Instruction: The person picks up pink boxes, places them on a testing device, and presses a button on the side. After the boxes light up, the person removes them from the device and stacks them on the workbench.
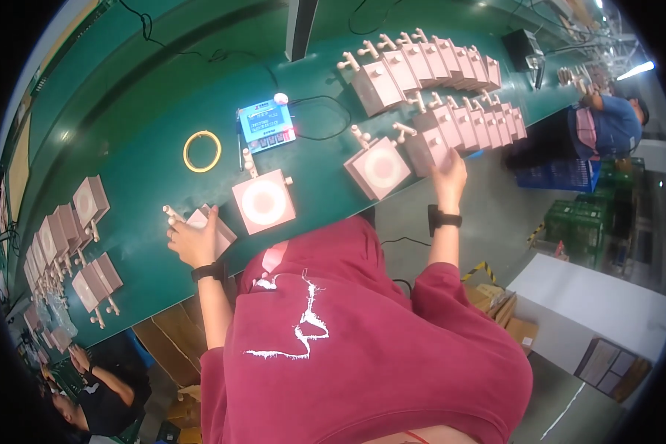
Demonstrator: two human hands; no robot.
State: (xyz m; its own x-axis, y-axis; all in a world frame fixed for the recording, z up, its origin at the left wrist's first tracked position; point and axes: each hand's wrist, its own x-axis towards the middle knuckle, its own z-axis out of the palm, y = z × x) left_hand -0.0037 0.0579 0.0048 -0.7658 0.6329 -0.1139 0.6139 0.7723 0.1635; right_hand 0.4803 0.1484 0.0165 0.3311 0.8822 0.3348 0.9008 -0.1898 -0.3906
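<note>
Green workbench (148, 185) runs diagonally under both hands; left hand (192, 240) curls over a pink square block (213, 226), its peg pointing away leftward; right hand (449, 176) reaches the near row's end block (427, 150), fingers on it, grip unclear.

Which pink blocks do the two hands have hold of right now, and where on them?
The left hand rests on top of a pink block at the table's near edge. The right hand touches the near end of a pink block; a closed grasp cannot be told.
</note>
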